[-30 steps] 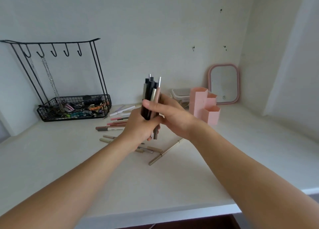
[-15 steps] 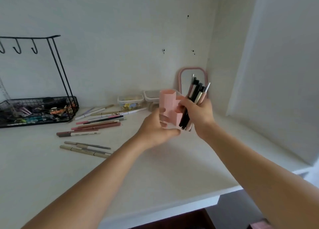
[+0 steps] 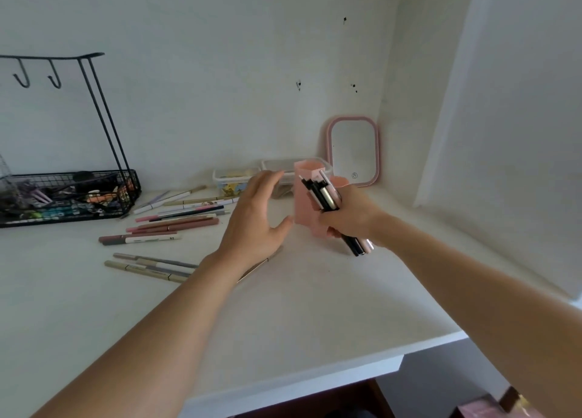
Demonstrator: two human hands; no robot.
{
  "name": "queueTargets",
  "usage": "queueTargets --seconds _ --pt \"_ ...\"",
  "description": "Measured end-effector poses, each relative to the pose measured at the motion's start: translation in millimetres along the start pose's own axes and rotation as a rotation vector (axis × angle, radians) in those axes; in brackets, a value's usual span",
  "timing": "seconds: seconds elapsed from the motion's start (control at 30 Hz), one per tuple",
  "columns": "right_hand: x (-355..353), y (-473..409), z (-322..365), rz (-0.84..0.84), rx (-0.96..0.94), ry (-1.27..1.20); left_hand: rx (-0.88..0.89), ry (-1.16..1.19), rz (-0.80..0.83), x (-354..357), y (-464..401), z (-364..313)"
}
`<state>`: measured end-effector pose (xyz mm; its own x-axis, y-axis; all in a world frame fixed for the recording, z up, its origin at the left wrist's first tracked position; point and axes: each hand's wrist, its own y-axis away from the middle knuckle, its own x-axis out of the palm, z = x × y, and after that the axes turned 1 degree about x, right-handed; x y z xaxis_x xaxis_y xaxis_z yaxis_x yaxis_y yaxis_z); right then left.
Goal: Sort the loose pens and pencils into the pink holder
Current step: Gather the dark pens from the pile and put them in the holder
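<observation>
The pink holder [image 3: 303, 197] stands on the white shelf near the back right corner. My right hand [image 3: 349, 214] grips a bundle of dark and pale pens [image 3: 324, 197], tilted, right in front of the holder; the bundle's lower ends stick out below my fist. My left hand [image 3: 256, 216] hovers with fingers spread just left of the holder, its thumb close to the holder's base, holding nothing. Several loose pens and pencils [image 3: 176, 220] lie on the shelf to the left, and more grey ones [image 3: 148, 264] lie nearer to me.
A black wire rack [image 3: 67, 197] with hooks and small clutter stands at the far left. Two clear plastic boxes [image 3: 234, 179] sit behind the holder by the wall. A pink-framed mirror [image 3: 354, 151] leans in the corner. The shelf's front edge [image 3: 315, 376] runs below my arms.
My left hand has come off the holder and opened beside it. My right hand has tipped the pen bundle and lowered it in front of the holder.
</observation>
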<state>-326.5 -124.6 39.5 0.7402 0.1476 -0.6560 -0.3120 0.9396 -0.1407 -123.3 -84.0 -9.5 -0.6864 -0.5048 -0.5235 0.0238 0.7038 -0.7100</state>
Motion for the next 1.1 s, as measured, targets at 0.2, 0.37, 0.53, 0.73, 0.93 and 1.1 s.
queueTargets --seconds 0.2,0.37,0.53,0.73,0.93,1.1 --pt "-6 21 23 -0.042 -0.084 -0.263 0.03 -0.087 0.179 5 -2 -1" --pt "-47 -20 44 -0.302 -0.117 -0.994 -0.021 -0.059 0.184 6 -1 0" --pt "-32 -61 34 -0.375 0.071 -1.087 -0.009 -0.049 0.207 5 -1 -1" --pt "-14 -75 13 -0.334 0.037 -0.53 -0.015 -0.022 0.234 7 -1 -2" --pt "-8 -63 -5 -0.248 0.087 -0.647 -0.034 0.017 0.223 6 0 -5" --pt "10 -53 -22 -0.135 0.044 -0.832 -0.066 0.056 0.203 5 1 -7"
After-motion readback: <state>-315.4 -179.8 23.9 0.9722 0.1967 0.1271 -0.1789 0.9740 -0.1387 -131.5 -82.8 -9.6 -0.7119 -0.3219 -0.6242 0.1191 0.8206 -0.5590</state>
